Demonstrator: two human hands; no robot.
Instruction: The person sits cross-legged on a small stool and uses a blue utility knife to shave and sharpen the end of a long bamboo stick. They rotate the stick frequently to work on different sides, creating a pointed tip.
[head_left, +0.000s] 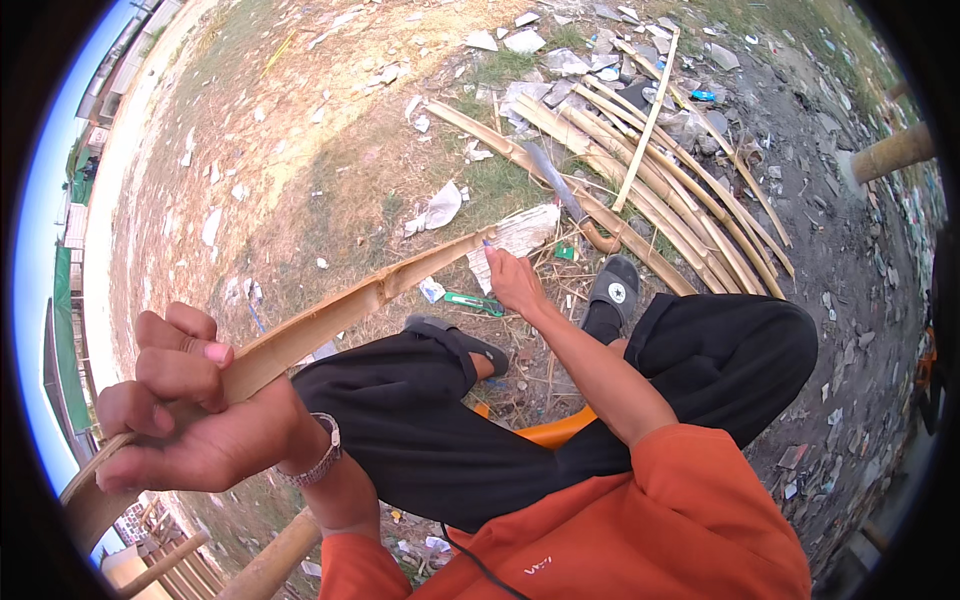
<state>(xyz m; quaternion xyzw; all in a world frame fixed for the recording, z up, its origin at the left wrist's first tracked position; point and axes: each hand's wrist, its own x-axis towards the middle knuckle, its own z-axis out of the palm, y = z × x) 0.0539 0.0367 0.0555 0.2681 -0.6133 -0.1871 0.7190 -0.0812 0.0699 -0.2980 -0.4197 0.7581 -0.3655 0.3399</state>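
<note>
A long split bamboo strip (335, 315) runs slantwise from the lower left towards the middle, its hollow side and a node showing. My left hand (200, 400) is closed around its near part, fingers over the top edge and thumb below. At the strip's far end, my right hand (515, 283) is closed in a pinch. A small blue-purple tip (487, 243) pokes out from its fingers against the bamboo; the rest of that thing is hidden. Below the right hand, a green box-cutter-like tool (475, 304) lies on the ground beside a pale ribbed scrap (525, 232).
Beyond my feet lies a pile of split bamboo strips (650, 185). A long blade with a curved brown handle (602, 238) rests across one strip. Stone and paper rubble covers the right side. Bamboo poles (892, 152) stand at right; another pole (270, 560) is at lower left.
</note>
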